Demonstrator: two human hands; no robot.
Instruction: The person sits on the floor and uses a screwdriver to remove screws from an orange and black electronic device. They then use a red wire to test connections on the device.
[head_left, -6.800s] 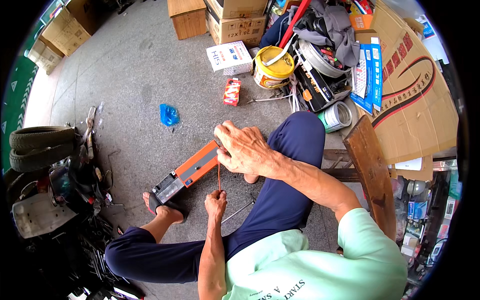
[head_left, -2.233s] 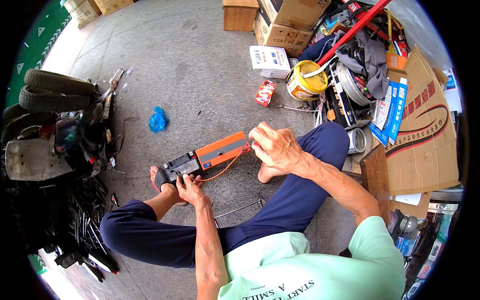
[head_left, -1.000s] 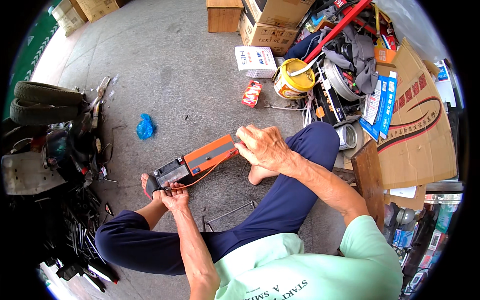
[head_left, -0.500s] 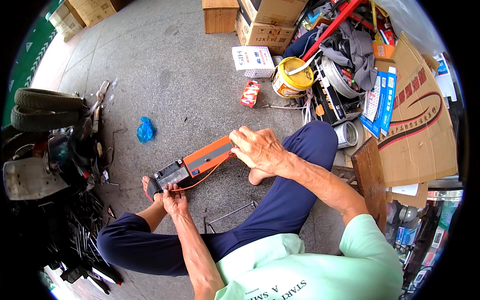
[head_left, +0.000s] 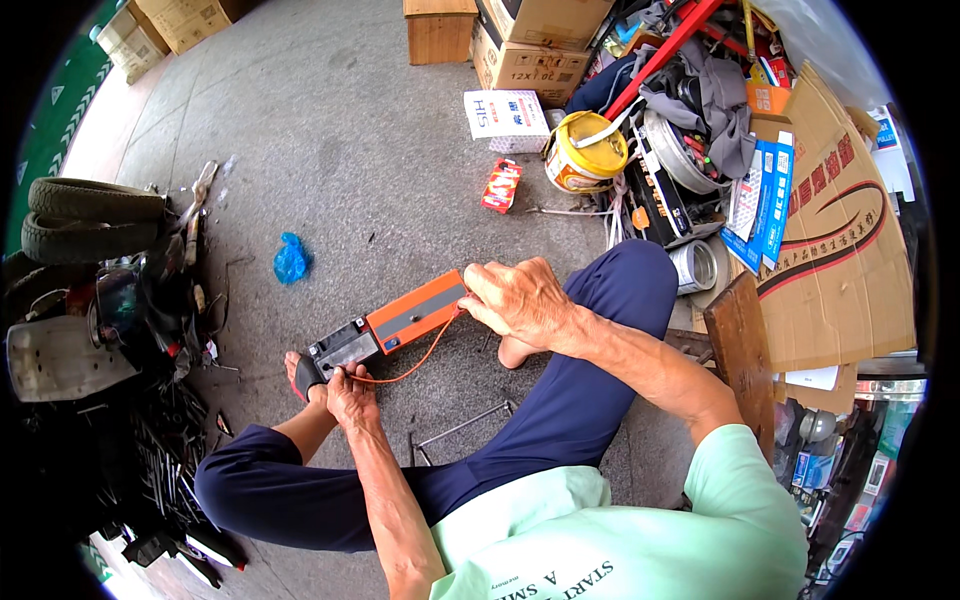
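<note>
An orange box (head_left: 418, 310) with a dark grey stripe lies slantwise on the floor, end to end with a black battery (head_left: 343, 345). A thin orange wire (head_left: 425, 358) bows along the near side of the two. At the battery's near side my left hand (head_left: 352, 397) is closed, its fingertips pinching the wire's left end close to the battery. My right hand (head_left: 520, 300) is closed at the box's right end, where the wire's other end runs into the fingertips. My fingers partly hide that contact.
A blue crumpled plastic bag (head_left: 292, 259) and a red carton (head_left: 501, 186) lie beyond. Tyres (head_left: 92, 235) and dark parts are piled at left. A yellow bucket (head_left: 587, 155), boxes and a large cardboard sheet (head_left: 835, 230) crowd the right. A thin metal rod (head_left: 465, 425) lies near my legs.
The wire bows farther from the box and battery now. My left hand has shifted very slightly to the right; the box and battery have barely moved.
</note>
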